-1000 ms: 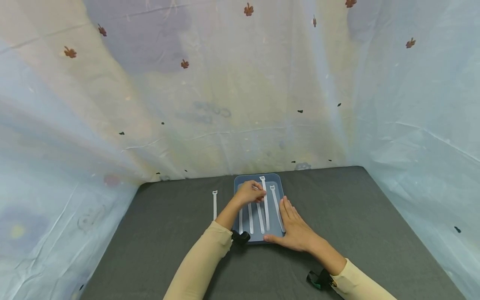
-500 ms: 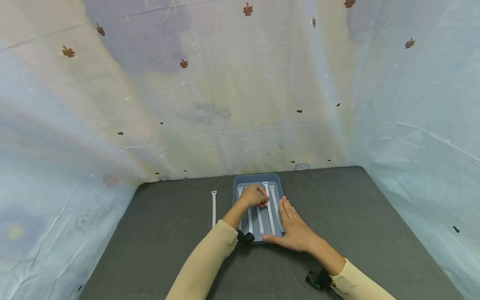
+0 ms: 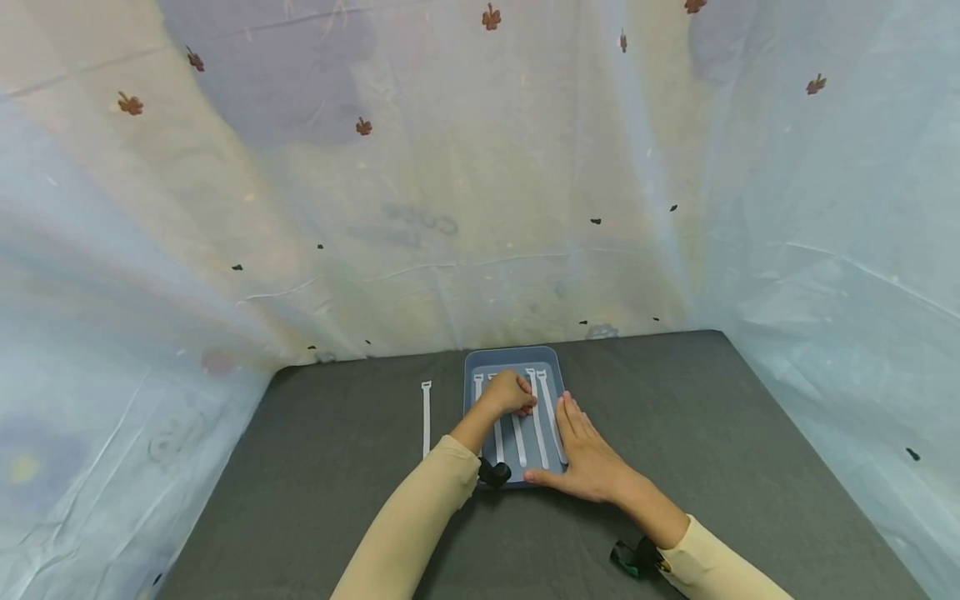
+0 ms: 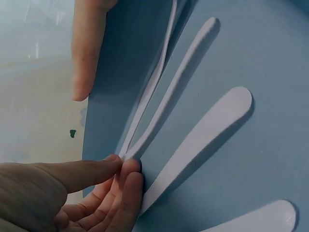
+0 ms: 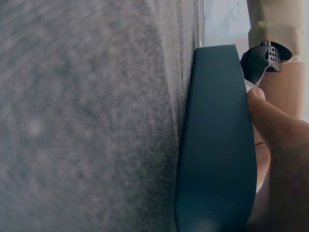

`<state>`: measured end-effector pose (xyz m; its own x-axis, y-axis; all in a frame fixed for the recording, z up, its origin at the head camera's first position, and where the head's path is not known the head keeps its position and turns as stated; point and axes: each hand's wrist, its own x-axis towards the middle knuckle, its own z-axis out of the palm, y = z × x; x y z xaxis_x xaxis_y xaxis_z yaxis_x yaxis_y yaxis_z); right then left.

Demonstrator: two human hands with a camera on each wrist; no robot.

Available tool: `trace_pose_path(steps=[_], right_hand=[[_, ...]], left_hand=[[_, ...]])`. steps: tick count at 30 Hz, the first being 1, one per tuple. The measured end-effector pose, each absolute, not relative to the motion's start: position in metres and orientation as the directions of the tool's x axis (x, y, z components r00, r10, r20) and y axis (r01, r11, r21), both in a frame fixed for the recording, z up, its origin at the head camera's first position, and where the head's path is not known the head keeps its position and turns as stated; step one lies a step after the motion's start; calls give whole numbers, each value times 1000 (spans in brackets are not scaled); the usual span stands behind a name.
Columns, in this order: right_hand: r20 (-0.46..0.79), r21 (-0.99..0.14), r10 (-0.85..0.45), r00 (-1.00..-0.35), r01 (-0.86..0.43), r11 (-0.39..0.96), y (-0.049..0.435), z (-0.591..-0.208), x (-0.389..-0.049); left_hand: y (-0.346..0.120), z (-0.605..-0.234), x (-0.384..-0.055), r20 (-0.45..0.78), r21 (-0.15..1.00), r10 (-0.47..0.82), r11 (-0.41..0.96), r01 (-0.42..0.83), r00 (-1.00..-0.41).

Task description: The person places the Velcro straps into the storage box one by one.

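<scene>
In the head view a blue tray sits on the dark cloth, with several white hook-and-loop cable ties lying lengthwise in it. My left hand reaches in and pinches one cable tie between thumb and fingers, beside the rightmost cable tie. The left wrist view shows the pinch close up, with the held cable tie running out from the fingertips. My right hand lies against the tray's right side, fingers straight, thumb along its near edge. In the right wrist view its thumb touches the rim.
Left of the tray, another white cable tie lies on the dark cloth. A pale patterned curtain rises behind and along both sides of the table. Black bands sit at the wrists.
My left hand has shifted slightly right and toward me, bringing the pinched cable tie down beside the rightmost one. My right hand stays against the tray.
</scene>
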<state>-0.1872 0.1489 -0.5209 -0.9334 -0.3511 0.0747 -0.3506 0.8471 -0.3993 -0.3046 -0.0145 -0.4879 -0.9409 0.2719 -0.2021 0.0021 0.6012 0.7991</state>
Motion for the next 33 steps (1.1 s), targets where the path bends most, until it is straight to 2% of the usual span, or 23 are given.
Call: trace_pose_path(steps=[23, 33], right_hand=[[96, -398, -355, -930, -363, 843, 149, -519, -186], [98, -399, -351, -931, -360, 844, 149, -521, -187]], left_hand=[[-15, -492, -306, -195, 733, 253, 680, 31, -948], [-18, -490, -305, -182, 714, 311, 694, 92, -933]])
